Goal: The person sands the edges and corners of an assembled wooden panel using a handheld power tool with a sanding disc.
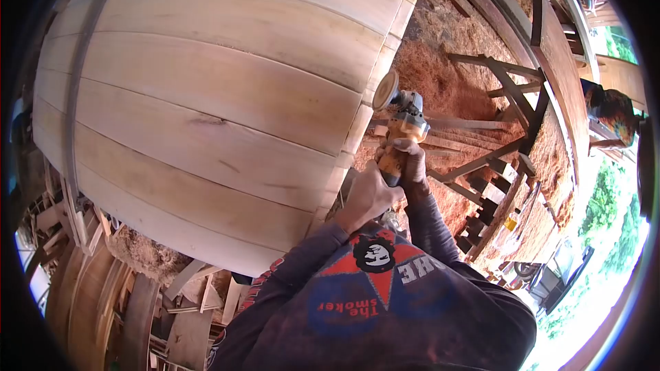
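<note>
A yellow and grey angle grinder [394, 154] with a round, pale disc [386, 91] points away from me. My right hand [412, 159] is closed around its body from the right side. Lower down, my left hand [371, 196] is closed on the rear part of the tool, with some of its fingers hidden. The disc is at the right edge of a large pale panel of joined wooden boards [227, 82]; whether it touches the wood I cannot tell. A dark knot mark shows on one board.
Reddish sawdust [440, 79] covers the ground right of the panel, with a dark wooden frame [519, 93] and loose slats. Timber offcuts [189, 333] lie at lower left. A dark strip [86, 62] crosses the panel's left side. Another person [610, 111] is at far right.
</note>
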`<state>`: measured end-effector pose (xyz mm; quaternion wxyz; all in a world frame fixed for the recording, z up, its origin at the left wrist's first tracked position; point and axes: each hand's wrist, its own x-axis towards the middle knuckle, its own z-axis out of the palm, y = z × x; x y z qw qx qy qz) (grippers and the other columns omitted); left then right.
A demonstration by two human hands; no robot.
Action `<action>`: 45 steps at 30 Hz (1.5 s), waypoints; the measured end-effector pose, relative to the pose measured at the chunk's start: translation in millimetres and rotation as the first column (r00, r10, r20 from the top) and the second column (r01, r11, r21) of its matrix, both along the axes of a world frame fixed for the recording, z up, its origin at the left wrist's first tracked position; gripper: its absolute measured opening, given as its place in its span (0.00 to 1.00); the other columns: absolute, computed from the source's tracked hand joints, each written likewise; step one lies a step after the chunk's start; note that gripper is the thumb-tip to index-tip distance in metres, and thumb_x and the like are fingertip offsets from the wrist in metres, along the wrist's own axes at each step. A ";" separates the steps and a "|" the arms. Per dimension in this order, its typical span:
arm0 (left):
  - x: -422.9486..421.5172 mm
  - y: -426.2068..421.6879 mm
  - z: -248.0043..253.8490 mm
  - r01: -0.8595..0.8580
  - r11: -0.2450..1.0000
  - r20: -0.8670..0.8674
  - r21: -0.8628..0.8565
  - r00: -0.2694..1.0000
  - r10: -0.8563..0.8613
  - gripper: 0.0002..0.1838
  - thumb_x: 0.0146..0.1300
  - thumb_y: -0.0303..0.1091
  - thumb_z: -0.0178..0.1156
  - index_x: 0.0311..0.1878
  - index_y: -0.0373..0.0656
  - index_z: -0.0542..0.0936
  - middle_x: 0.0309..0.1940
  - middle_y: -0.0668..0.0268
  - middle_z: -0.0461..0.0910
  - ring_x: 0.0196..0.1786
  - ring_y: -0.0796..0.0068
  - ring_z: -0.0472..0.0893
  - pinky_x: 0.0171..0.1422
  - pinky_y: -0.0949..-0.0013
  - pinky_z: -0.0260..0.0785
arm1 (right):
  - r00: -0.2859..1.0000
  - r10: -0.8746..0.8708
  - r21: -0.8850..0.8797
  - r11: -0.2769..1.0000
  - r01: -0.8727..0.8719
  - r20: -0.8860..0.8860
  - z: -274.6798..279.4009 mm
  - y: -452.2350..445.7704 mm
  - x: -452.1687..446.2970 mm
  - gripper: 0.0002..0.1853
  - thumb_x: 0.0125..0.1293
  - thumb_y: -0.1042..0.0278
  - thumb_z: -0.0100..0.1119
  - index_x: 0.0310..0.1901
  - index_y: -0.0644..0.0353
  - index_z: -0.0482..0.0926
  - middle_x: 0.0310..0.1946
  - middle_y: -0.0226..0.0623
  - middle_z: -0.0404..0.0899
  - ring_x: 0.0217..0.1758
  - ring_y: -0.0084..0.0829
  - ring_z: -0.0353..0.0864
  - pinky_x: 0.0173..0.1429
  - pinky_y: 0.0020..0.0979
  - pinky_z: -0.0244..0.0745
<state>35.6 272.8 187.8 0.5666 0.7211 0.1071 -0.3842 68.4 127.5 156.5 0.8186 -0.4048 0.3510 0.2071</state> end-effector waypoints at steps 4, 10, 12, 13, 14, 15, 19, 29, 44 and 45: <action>8.5 -3.8 -4.9 0.037 0.994 0.026 0.107 0.999 -0.040 0.43 0.44 0.48 0.80 0.52 0.20 0.72 0.41 0.35 0.84 0.47 0.36 0.86 0.53 0.49 0.80 | 1.000 -0.020 0.034 0.999 0.020 -0.019 -13.8 -1.3 4.7 0.24 0.58 0.63 0.64 0.55 0.64 0.75 0.37 0.41 0.80 0.38 0.37 0.84 0.48 0.38 0.85; 9.6 -2.1 -15.4 -0.027 0.998 0.014 0.051 1.000 0.026 0.43 0.42 0.47 0.81 0.54 0.25 0.74 0.45 0.40 0.85 0.50 0.42 0.87 0.55 0.52 0.79 | 0.999 0.041 0.004 0.999 -0.041 -0.016 -27.4 -2.8 8.7 0.24 0.58 0.63 0.65 0.56 0.63 0.75 0.37 0.38 0.82 0.37 0.35 0.85 0.48 0.38 0.85; 7.2 -3.0 -19.2 -0.054 0.998 0.041 0.039 0.998 0.052 0.43 0.43 0.46 0.81 0.55 0.26 0.74 0.47 0.41 0.85 0.51 0.44 0.87 0.56 0.52 0.79 | 0.999 0.046 -0.005 0.999 -0.046 -0.005 -26.7 -1.3 9.8 0.24 0.58 0.64 0.65 0.57 0.62 0.76 0.37 0.37 0.83 0.37 0.34 0.85 0.48 0.38 0.85; 6.9 -1.7 -20.8 -0.052 0.998 0.036 0.035 0.998 0.050 0.42 0.43 0.46 0.81 0.56 0.26 0.74 0.47 0.41 0.85 0.51 0.44 0.87 0.56 0.52 0.79 | 0.999 0.040 -0.035 0.999 -0.040 0.017 -23.8 2.5 10.4 0.20 0.59 0.63 0.65 0.51 0.64 0.79 0.35 0.38 0.84 0.36 0.33 0.86 0.46 0.36 0.85; 6.5 -0.9 -22.7 -0.051 0.998 0.032 0.032 0.998 0.050 0.42 0.43 0.45 0.81 0.56 0.26 0.74 0.47 0.40 0.84 0.52 0.44 0.87 0.56 0.52 0.79 | 0.999 0.036 -0.064 0.997 -0.034 0.040 -20.8 5.3 11.5 0.16 0.60 0.63 0.64 0.45 0.66 0.83 0.34 0.38 0.85 0.35 0.31 0.86 0.45 0.33 0.85; 8.5 1.1 -21.3 -0.053 0.998 0.033 0.032 0.998 0.052 0.42 0.43 0.45 0.81 0.56 0.26 0.74 0.47 0.40 0.84 0.52 0.44 0.87 0.56 0.52 0.79 | 0.998 0.038 -0.063 0.997 -0.036 0.040 -18.0 6.8 13.2 0.16 0.60 0.63 0.64 0.45 0.66 0.83 0.34 0.38 0.85 0.35 0.31 0.86 0.45 0.33 0.85; 12.2 15.9 -33.7 -0.090 0.982 -0.055 -0.165 0.995 0.082 0.36 0.46 0.35 0.79 0.58 0.31 0.76 0.47 0.51 0.86 0.51 0.58 0.87 0.56 0.60 0.79 | 0.970 0.241 -0.422 0.883 -0.207 0.029 8.3 21.4 22.9 0.13 0.64 0.63 0.62 0.39 0.66 0.87 0.31 0.35 0.86 0.32 0.25 0.85 0.41 0.29 0.82; 23.5 5.3 -9.1 -0.087 0.985 -0.040 -0.152 0.996 0.082 0.33 0.47 0.34 0.78 0.55 0.28 0.76 0.46 0.49 0.86 0.51 0.57 0.88 0.56 0.60 0.79 | 0.987 0.146 -0.377 0.919 -0.111 0.066 20.9 10.2 30.9 0.14 0.56 0.62 0.69 0.39 0.64 0.85 0.32 0.35 0.86 0.34 0.28 0.86 0.41 0.31 0.83; 26.5 -2.7 -25.0 -0.113 0.991 0.015 -0.073 0.993 0.114 0.36 0.46 0.40 0.78 0.54 0.27 0.76 0.44 0.44 0.85 0.49 0.47 0.88 0.53 0.56 0.80 | 0.999 0.045 -0.186 0.982 -0.040 0.021 -12.6 2.0 32.5 0.15 0.58 0.66 0.67 0.44 0.67 0.84 0.32 0.37 0.85 0.32 0.28 0.86 0.42 0.32 0.85; 27.1 -0.6 -29.2 -0.116 0.991 0.017 -0.073 0.993 0.117 0.36 0.46 0.40 0.78 0.54 0.27 0.76 0.44 0.44 0.85 0.49 0.47 0.88 0.53 0.56 0.80 | 0.999 0.048 -0.186 0.982 -0.043 0.023 -6.8 5.9 36.3 0.15 0.58 0.66 0.67 0.44 0.67 0.84 0.32 0.37 0.85 0.32 0.28 0.86 0.42 0.32 0.85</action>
